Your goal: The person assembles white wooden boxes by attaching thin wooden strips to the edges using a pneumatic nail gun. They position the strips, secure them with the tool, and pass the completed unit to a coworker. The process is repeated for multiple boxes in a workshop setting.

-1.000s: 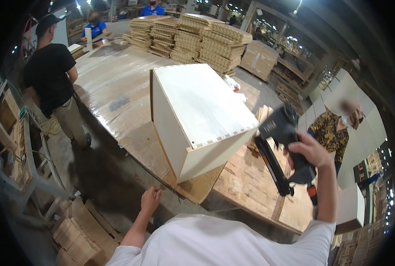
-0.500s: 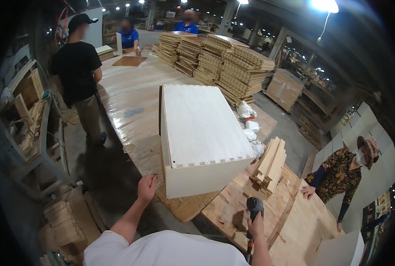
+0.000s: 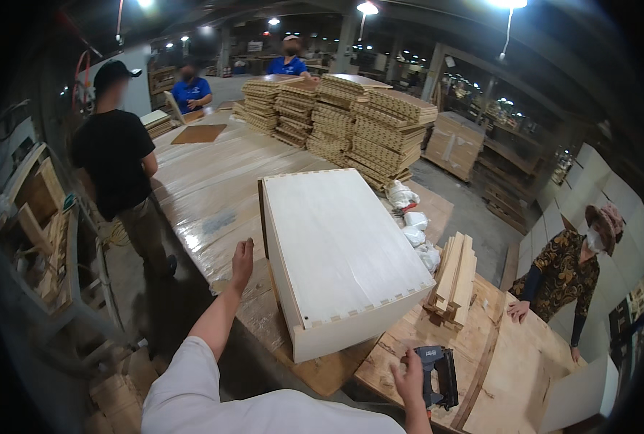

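A large white wooden box (image 3: 347, 249) stands in front of me, with jointed notches along its near top edge and a dark panel on its left side. My left hand (image 3: 242, 262) is raised beside that left side, apart from it, its fingers stretched out and holding nothing visible. A dark nail gun (image 3: 438, 376) lies on its side on the wooden tabletop at the near right. Right beside its handle is my right hand (image 3: 409, 377), fingers loosened and apart, not wrapped round the tool.
Light wood strips (image 3: 454, 282) are piled right of the box, with white plastic bundles (image 3: 414, 235) behind. Tall stacks of panels (image 3: 387, 130) stand beyond. A co-worker in a patterned shirt (image 3: 564, 278) leans on the right table; another in black (image 3: 116, 155) stands left.
My right hand has let go of the nail gun, which now lies on the table. My left hand has risen along the box's side and its fingers have straightened. The view has shifted.
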`<action>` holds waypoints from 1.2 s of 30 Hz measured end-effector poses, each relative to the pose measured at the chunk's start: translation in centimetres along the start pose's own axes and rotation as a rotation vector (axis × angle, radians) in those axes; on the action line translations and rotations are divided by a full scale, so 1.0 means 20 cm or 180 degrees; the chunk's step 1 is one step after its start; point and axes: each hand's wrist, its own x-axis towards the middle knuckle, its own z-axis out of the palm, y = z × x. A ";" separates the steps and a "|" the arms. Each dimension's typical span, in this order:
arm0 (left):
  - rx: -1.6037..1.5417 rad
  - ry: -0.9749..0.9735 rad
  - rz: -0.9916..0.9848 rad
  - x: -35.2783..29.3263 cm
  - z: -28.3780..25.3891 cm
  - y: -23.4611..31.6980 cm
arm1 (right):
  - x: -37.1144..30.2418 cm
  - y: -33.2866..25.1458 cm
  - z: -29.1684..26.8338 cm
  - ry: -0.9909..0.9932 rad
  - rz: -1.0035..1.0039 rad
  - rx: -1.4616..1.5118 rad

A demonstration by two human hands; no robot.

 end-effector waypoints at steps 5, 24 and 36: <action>-0.0281 -0.0229 0.0706 0.33 0.10 -0.01 | 0.06 -0.45 0.35 -0.0110 -0.0313 0.0984; 0.0083 0.0941 -0.0140 -0.56 -0.44 0.05 | 0.13 -0.42 0.44 0.0186 0.0146 0.2688; 0.3982 -0.0258 0.0103 -0.73 -0.31 1.03 | 1.04 -0.26 -0.15 -0.1342 0.1063 0.4525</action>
